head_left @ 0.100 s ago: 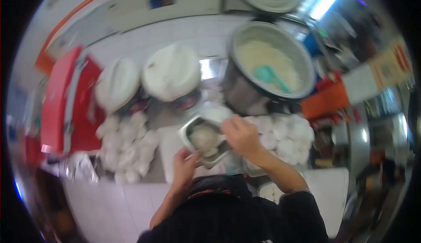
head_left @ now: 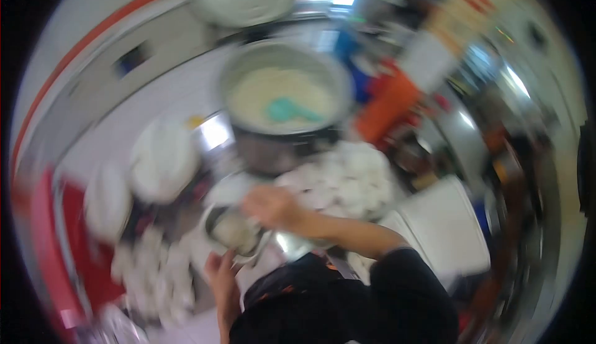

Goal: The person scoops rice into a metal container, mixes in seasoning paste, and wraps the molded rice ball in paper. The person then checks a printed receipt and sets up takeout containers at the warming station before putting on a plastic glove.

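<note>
A small square metal container [head_left: 213, 227] stands before me, with a pale, whitish lump [head_left: 234, 231] inside it. My left hand [head_left: 222, 271] grips its near left edge, thumb towards the rim. At the far right rim is my right hand [head_left: 272, 207], closed, its fingers blurred; whatever they hold is hidden. Something white and thin-looking [head_left: 233, 189] lies just behind the container. Further back stands a big round cooker [head_left: 261, 151] with its lid up, holding what looks like white rice [head_left: 251, 92] and a teal scoop [head_left: 288, 110].
Several white wrapped bundles [head_left: 347, 179] lie right of the container, and more white bundles [head_left: 155, 276] lie left. Two white-lidded tubs [head_left: 162, 161] [head_left: 107, 202] and a red box [head_left: 87, 251] are on the left. At right are an orange-and-white carton [head_left: 388, 105] and a white lid or board [head_left: 444, 226].
The view has swung to the right, so the cooker, tubs and container appear further left and tilted. Both hands stay at the container.
</note>
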`<state>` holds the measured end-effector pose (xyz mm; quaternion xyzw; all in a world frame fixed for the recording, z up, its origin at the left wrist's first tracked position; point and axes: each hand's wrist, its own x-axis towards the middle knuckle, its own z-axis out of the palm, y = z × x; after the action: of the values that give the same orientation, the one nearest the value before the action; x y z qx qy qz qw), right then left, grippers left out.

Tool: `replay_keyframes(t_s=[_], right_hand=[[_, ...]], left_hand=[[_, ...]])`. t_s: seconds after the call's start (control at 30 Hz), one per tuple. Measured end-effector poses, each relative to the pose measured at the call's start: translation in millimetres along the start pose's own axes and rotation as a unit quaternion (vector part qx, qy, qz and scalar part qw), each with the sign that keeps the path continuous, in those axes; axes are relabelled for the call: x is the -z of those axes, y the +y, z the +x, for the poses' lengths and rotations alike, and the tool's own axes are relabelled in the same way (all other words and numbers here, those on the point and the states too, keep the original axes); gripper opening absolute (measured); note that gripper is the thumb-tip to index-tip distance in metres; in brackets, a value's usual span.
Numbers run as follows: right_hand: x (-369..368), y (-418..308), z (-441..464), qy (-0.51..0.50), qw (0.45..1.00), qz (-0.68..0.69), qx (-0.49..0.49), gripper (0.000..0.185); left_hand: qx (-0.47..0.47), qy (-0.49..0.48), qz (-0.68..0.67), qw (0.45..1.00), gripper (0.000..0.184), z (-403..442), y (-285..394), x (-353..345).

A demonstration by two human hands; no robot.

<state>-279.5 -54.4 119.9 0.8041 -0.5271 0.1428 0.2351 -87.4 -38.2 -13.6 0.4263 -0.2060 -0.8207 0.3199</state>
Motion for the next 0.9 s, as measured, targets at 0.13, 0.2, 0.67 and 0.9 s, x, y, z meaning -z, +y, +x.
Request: replay_keyframes(t_s=[0.13, 0.2, 0.67, 0.9], right_hand=[[-69, -74, 73, 0.187, 0.901, 0.234, -0.314, 0.017], [-114, -99, 43, 0.238, 0.796, 0.330, -0.448, 0.018], [-202, -215, -64, 0.048, 0.416, 0.488, -0.766, 0.026], [-261, -263, -68, 0.203, 0.178, 0.599, -0.754, 0.026]], left_hand=[[-0.066, -0.032, 0.091, 0.993, 0.011, 30, 110, 114], [-0.087, 0.072, 0.104, 0.988, 0.025, 62, 92, 189], [-0.138, 0.135, 0.170, 0.966, 0.013, 15, 147, 266], [-0.133, 0.149, 0.090, 0.976, 0.013, -28, 171, 280]])
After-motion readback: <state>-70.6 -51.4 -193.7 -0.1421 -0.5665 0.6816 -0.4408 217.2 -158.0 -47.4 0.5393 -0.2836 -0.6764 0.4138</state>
